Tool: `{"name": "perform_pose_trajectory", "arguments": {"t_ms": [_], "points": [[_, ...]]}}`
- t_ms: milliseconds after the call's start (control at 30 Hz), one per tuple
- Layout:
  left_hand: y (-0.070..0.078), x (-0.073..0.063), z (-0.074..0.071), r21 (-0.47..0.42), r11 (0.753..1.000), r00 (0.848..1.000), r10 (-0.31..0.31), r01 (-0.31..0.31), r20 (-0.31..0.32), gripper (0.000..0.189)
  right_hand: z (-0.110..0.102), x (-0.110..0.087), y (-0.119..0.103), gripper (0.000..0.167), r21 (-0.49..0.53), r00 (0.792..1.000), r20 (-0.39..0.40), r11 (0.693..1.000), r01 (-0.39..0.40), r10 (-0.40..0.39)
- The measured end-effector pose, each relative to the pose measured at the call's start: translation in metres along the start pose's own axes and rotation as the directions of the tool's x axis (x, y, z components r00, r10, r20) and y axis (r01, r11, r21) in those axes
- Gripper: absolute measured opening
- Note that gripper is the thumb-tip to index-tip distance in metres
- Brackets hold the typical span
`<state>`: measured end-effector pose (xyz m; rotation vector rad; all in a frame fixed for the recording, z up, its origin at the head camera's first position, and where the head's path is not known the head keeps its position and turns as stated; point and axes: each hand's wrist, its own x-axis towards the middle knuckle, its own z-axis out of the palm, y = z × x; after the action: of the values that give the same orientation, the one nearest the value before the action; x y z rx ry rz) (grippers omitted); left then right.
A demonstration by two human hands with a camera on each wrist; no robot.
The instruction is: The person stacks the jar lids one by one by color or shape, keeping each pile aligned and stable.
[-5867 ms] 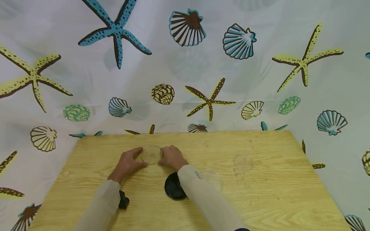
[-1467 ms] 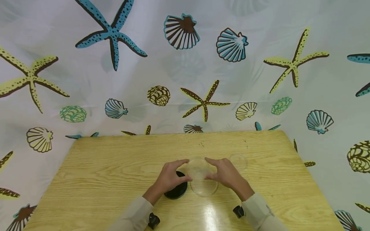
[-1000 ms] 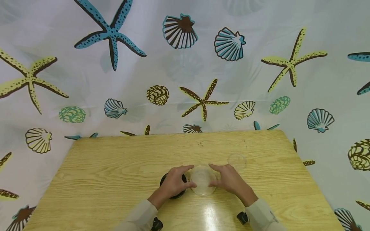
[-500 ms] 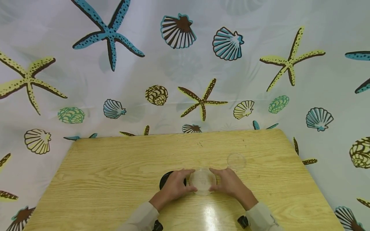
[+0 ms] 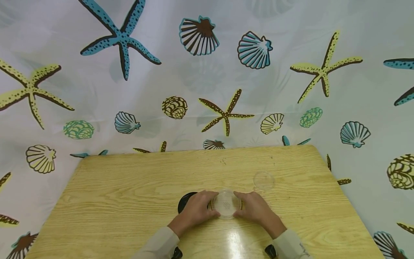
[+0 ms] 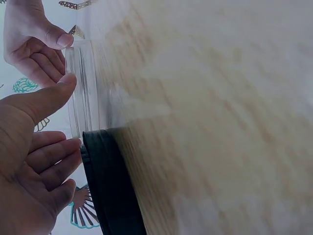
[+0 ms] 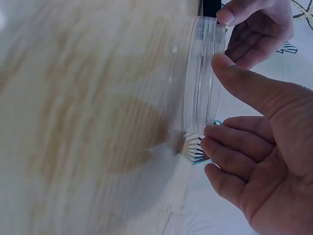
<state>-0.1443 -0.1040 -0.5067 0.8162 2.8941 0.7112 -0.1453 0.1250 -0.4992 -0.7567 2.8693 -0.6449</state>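
A clear round dish (image 5: 227,204) with a small cross-hatched mark in its middle sits level on another clear round dish; from the side, in the left wrist view, the stacked rims (image 6: 84,93) look layered. My left hand (image 5: 199,208) holds the upper dish's left edge, thumb near and fingers far. Across from it my right hand (image 5: 255,209) holds the right edge the same way. In the right wrist view the thumb and fingertips of my right hand (image 7: 264,147) touch the rim (image 7: 204,78). A black round thing (image 5: 184,202) lies partly hidden behind my left hand.
A smaller, thin clear disc (image 5: 263,180) lies on the table behind my right hand. The wooden table (image 5: 129,187) has its far edge against a white curtain (image 5: 145,90) printed with starfish and shells. Light glares off the table in front of the dishes.
Both hands have brought the marked clear dish from the left rear of the table to the right and nearer, then lowered it onto the larger clear dish. The black round thing stays put.
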Motion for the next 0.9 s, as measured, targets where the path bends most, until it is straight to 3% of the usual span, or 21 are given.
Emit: {"name": "perform_pose_trajectory", "arguments": {"t_ms": [433, 633, 767, 900], "points": [[-0.001, 0.002, -0.008, 0.018, 1.000, 1.000, -0.002, 0.001, 0.027, 0.068, -0.009, -0.002, 0.000, 0.069, 0.011, 1.000, 0.003, 1.000, -0.009, 0.009], [0.001, 0.008, -0.008, -0.016, 0.999, 0.999, -0.029, 0.029, 0.045, 0.071, -0.015, -0.004, 0.007, 0.068, 0.039, 0.997, -0.003, 0.997, -0.071, 0.071], [0.007, 0.014, -0.007, -0.032, 0.999, 0.999, -0.013, 0.014, 0.034, 0.070, -0.019, -0.008, 0.012, 0.068, 0.067, 0.993, -0.016, 0.991, -0.112, 0.114], [0.014, 0.020, -0.007, -0.100, 0.994, 0.999, -0.034, 0.038, 0.043, 0.071, -0.026, -0.011, 0.018, 0.068, 0.108, 0.988, -0.015, 0.982, -0.152, 0.154]]}}
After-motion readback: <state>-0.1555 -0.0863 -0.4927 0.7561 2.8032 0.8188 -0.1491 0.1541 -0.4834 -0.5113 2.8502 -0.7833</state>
